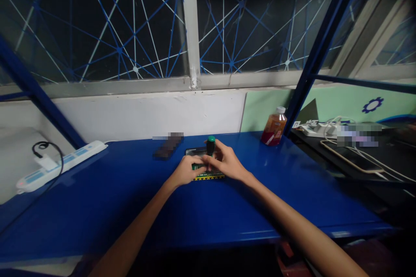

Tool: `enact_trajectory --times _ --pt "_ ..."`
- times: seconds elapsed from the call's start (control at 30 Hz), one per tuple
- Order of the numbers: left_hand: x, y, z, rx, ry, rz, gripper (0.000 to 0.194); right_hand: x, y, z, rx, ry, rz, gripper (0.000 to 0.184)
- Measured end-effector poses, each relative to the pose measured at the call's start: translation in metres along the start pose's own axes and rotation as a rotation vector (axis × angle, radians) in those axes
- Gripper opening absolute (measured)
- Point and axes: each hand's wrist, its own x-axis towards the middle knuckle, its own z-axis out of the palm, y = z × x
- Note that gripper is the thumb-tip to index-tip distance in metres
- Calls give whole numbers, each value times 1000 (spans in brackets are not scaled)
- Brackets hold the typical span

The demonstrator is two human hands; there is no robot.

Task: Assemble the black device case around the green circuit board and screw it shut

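Note:
An upright screwdriver [211, 146] with a black handle and green cap stands over a small case [208, 177] with a yellow-and-black front edge. My right hand [230, 163] is closed around the screwdriver, thumb in front and index finger behind the handle. My left hand [186, 171] is closed at the case's left side, its fingertips close to the screwdriver's lower end. Something green shows under the left fingers, too covered to name. The tool's tip and most of the case's inside are hidden by my fingers.
On the blue table [156, 216], a dark blurred object [169, 145] lies behind my left hand. A bottle of reddish drink [274, 126] stands at the back right. A white power strip [65, 163] with a plugged-in cable lies left. A phone [352, 156] and cables lie on the right-hand black surface.

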Motion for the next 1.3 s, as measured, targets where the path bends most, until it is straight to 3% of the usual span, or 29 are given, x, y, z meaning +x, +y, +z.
enact_trajectory --times 0.53,0.83,1.13,1.3 --pt "0 -6 2 52 68 -55 15 0 -3 0 16 -13 -40 30" --pt "1 3 2 45 43 1 15 -1 -2 1 -22 -12 -19 31" --pt "0 -4 5 156 106 1 10 0 -2 0 -23 -4 -9 28" --pt "-1 -2 6 181 71 63 14 -1 -2 1 -19 5 -11 24"
